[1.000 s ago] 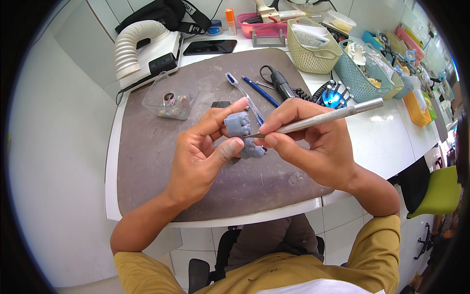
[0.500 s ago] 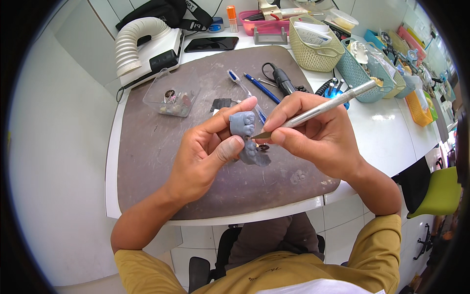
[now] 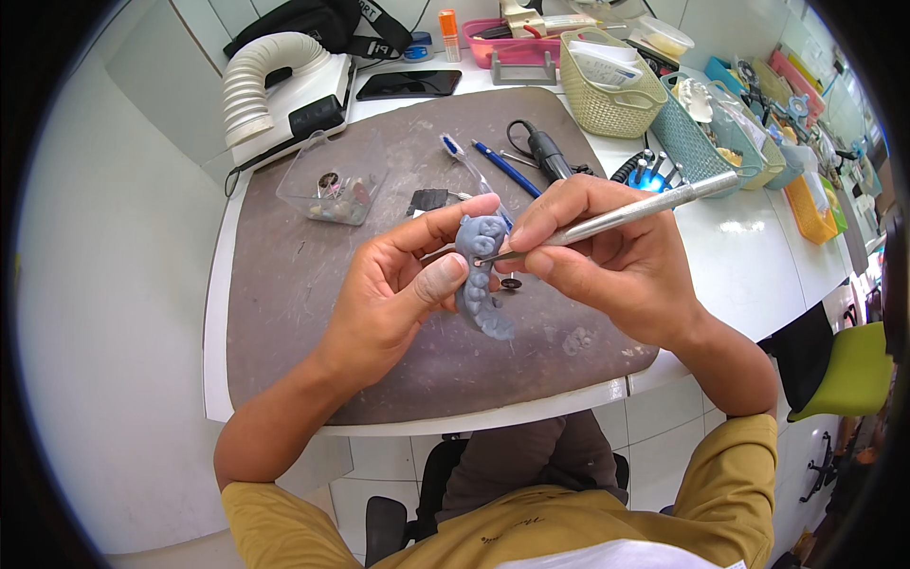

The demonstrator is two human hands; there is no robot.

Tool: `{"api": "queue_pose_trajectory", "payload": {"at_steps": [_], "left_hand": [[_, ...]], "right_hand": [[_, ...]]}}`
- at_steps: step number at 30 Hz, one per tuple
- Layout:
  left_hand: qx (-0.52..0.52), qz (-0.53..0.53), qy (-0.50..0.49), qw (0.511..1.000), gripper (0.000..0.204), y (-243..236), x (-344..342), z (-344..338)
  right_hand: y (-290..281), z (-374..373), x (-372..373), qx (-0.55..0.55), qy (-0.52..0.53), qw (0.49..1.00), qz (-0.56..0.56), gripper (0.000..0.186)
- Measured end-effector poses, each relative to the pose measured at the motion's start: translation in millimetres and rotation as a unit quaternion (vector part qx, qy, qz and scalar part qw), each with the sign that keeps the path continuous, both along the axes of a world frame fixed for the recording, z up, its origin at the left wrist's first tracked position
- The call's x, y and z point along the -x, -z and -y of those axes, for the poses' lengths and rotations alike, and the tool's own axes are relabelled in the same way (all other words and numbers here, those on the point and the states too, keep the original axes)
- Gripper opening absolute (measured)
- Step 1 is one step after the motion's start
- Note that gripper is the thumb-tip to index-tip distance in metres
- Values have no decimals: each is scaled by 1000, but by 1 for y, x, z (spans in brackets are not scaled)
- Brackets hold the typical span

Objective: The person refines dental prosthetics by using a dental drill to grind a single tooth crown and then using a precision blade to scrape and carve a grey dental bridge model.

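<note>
My left hand point(image 3: 391, 283) holds a grey dental model point(image 3: 474, 296) upright between its thumb and fingers, over the brown mat. Rows of moulded teeth show on the model's facing side. With a pinch like a pen grip, my right hand point(image 3: 616, 251) holds a craft knife point(image 3: 645, 208) that has a metal handle. Its thin blade reaches the gap in the tooth row, close to my left thumb; whether it cuts there I cannot tell. Behind the model, a small dark disc point(image 3: 511, 284) on a shank is partly hidden.
On the mat point(image 3: 313, 313) lie a toothbrush point(image 3: 452, 148), a blue pencil point(image 3: 507, 169), a handpiece point(image 3: 547, 152) and a clear box point(image 3: 332, 199) of small bits. A phone point(image 3: 409, 84), a device with a ribbed hose point(image 3: 251, 90) and a cream basket point(image 3: 607, 100) stand beyond.
My left hand has turned the dental model, so more of its biting surfaces face me. The knife has shifted slightly, its blade tip now a little further left on the model.
</note>
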State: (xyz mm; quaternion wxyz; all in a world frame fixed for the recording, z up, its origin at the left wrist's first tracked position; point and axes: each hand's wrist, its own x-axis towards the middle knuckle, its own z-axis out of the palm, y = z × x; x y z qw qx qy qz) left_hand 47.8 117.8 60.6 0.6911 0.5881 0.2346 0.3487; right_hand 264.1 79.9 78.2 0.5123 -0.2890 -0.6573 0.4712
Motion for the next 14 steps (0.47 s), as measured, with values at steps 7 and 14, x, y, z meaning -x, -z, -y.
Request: {"api": "queue_pose_trajectory", "payload": {"at_steps": [7,14], "left_hand": [[33,49,-19,998,54,-4,-3,5],[13,86,-88,992,49,3,2,-3]], "right_hand": [[-7,2,-3,5,21,999,-38,14],[-19,3,-14,0,103,987,125,21]]}}
